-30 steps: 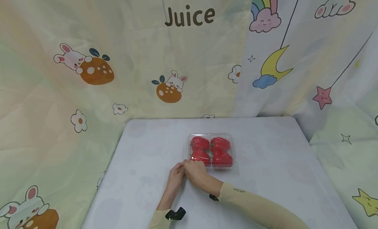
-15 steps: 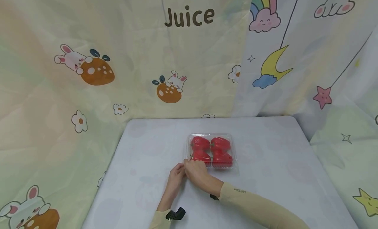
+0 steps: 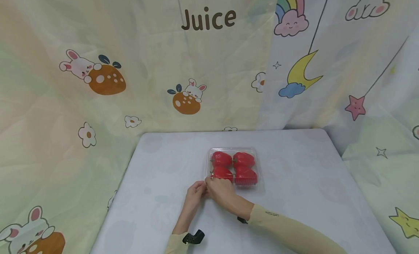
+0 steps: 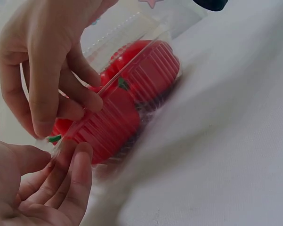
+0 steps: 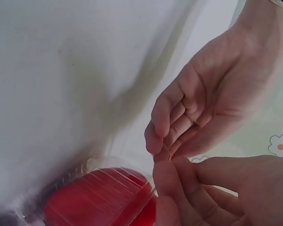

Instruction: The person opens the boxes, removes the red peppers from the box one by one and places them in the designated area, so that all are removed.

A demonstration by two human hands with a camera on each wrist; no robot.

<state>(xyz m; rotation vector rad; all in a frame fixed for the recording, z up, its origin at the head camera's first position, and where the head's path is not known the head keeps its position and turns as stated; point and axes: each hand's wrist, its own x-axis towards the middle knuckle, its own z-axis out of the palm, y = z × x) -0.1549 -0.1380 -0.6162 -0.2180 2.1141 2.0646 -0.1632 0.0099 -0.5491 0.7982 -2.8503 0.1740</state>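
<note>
A clear plastic clamshell box (image 3: 233, 149) stands on the white table with several red bell peppers (image 3: 243, 159) inside. My left hand (image 3: 194, 194) is at its near left corner, thumb and fingertips pinching the plastic edge. From the other side my right hand (image 3: 222, 192) reaches to the same corner, and its curled fingers grip the lid's rim. In the left wrist view the right hand (image 4: 49, 61) is above the left hand (image 4: 47, 188), beside a pepper's green stem. Fingertips of both hands meet at the corner in the right wrist view, covering the plastic between them.
The white table (image 3: 294, 195) spreads around the box, its back edge against a printed cloth (image 3: 157, 64) with rabbits and flowers. A black camera strap (image 3: 194, 237) circles the left wrist. The right forearm's beige sleeve (image 3: 288, 225) crosses the table's front right.
The right hand and forearm have shifted slightly to the right, with the wrist turned a little. The left hand stays almost in place, and the box has hardly moved.
</note>
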